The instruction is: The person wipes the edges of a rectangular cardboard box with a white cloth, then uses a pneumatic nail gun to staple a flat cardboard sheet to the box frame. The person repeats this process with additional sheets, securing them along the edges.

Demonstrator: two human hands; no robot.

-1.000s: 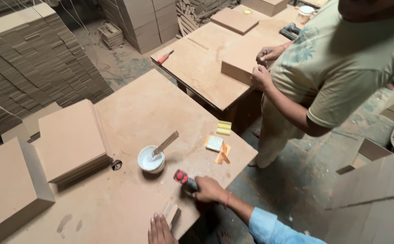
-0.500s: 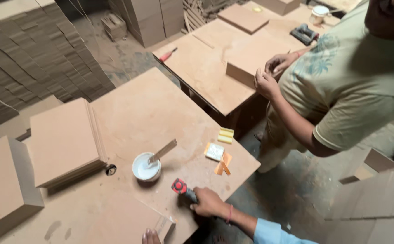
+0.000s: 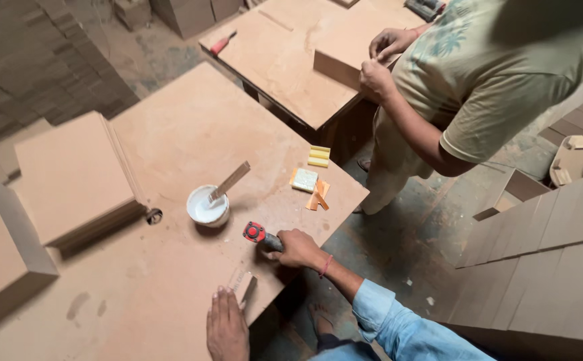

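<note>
Gripping the red-capped tool, my right hand stayed curled; left hand pressed flat, fingers together. Glue bowl nearby risked tipping.

A dusty grey floor is showing between two brown board benches. Stacks of brown boards are standing at the right, more are lying at the upper left.

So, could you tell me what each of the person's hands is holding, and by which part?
The right hand grips the red-and-black tool by its dark handle end. The left hand holds nothing; it rests flat beside a small wooden piece.
</note>
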